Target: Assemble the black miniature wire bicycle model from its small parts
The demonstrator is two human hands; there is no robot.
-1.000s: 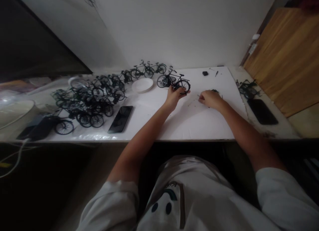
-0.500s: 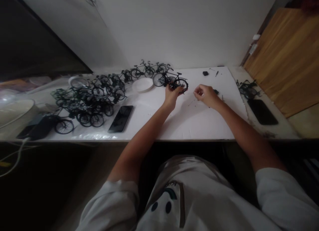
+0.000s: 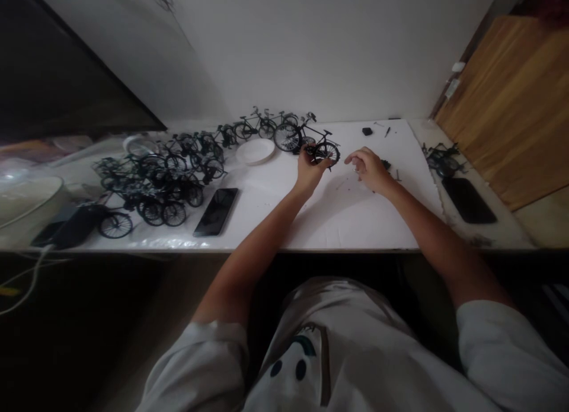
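Note:
A black miniature bicycle [image 3: 311, 140] is gripped by my left hand [image 3: 309, 172], whose fingers close around its lower frame near the rear wheel. The bicycle is tilted, its handlebar up and to the left. Right of it, apart from the bicycle, my right hand [image 3: 371, 172] hovers over the white board. Its index finger points out to the left while the other fingers curl in. Something small and pale shows among those fingers, too small to name. Tiny parts [image 3: 344, 185] lie on the board below, and a dark piece [image 3: 386, 164] is partly hidden behind the right hand.
Many miniature bicycles [image 3: 160, 184] crowd the left side, with several more [image 3: 255, 126] along the wall. A white round dish [image 3: 255, 152] and a phone [image 3: 216, 212] lie on the white board [image 3: 338, 229]. At right are another dark phone-like slab [image 3: 469, 200] and a small bicycle-like piece [image 3: 444, 159].
My right hand has loosened from a pinch, its index finger now extended. My left hand has shifted the bicycle slightly right, and its handlebar has turned a little.

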